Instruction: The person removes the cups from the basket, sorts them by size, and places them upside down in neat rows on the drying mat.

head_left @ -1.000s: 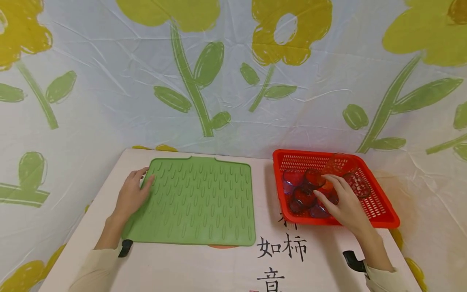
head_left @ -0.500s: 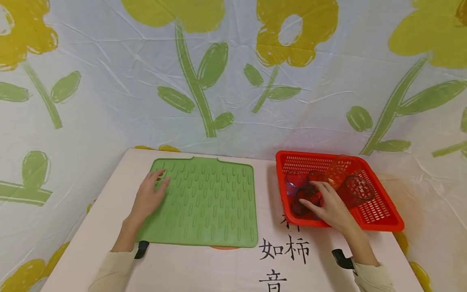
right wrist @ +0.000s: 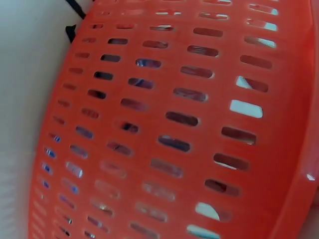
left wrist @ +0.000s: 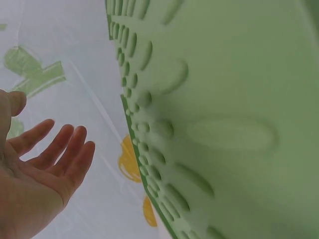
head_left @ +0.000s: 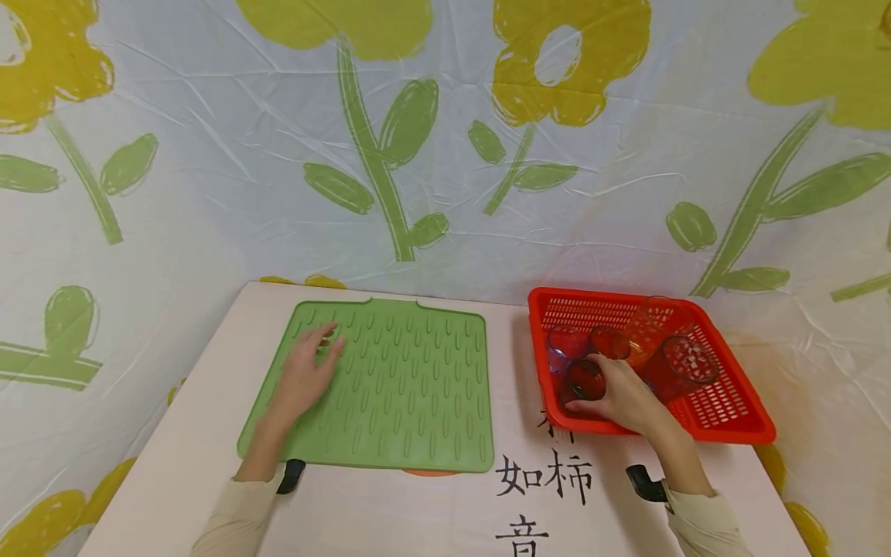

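We're likely grabbing: right grip (head_left: pixel 624 396) pinches a dark, round glass cup (head_left: pixel 585 381), left grip (head_left: pixel 308 373) spread. Lifting next needs care.

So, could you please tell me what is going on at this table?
A person is handling drinking glasses. Their right hand has its thumb and fingers around a dark-looking glass near the front left of a red perforated plastic basket. Other glasses sit beside and behind it in the basket. The left hand is over the left part of a ridged green drying mat, holding nothing. All the glasses in view are in the basket.
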`<state>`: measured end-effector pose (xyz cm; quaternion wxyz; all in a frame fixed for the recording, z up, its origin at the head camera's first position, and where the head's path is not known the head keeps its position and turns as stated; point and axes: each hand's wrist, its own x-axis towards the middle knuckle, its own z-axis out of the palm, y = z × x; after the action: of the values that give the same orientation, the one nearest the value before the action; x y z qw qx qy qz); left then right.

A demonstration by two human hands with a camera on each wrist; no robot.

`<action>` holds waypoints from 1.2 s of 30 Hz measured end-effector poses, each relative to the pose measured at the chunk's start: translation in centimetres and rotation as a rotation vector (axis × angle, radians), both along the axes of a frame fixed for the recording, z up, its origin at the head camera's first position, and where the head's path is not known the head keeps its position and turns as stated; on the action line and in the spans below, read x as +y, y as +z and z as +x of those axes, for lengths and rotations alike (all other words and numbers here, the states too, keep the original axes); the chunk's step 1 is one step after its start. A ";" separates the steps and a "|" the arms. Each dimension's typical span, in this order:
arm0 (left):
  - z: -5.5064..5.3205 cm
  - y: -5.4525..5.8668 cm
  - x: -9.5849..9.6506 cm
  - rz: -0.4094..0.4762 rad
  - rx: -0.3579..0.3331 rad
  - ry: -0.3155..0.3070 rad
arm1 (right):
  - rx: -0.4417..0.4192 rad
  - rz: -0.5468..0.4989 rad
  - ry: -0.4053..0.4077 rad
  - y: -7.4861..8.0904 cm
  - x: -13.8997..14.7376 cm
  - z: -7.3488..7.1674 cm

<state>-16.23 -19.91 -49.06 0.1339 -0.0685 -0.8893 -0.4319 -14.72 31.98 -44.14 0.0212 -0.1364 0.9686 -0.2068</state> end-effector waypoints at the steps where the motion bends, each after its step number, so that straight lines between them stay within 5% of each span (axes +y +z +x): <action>1: 0.0 0.0 0.1 0.009 -0.003 -0.006 | -0.003 0.004 0.003 0.0 0.0 0.0; 11: -0.3 0.4 1.2 0.088 0.003 -0.039 | 0.110 -0.147 0.004 -0.3 0.1 0.3; 19: -0.3 0.9 2.1 0.143 0.004 -0.073 | 0.202 -0.385 0.005 0.6 -1.0 0.6; 29: -0.4 1.9 4.3 0.216 0.006 -0.095 | 0.135 -0.588 -0.065 3.1 -3.5 0.5; 36: -0.5 2.7 6.1 0.265 0.019 -0.138 | 0.111 -0.713 -0.041 3.9 -6.1 -0.3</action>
<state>-16.77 -13.82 -46.35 0.1202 -0.1151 -0.8163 -0.5531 -15.00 25.90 -40.26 -0.0845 -0.1270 0.8377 -0.5243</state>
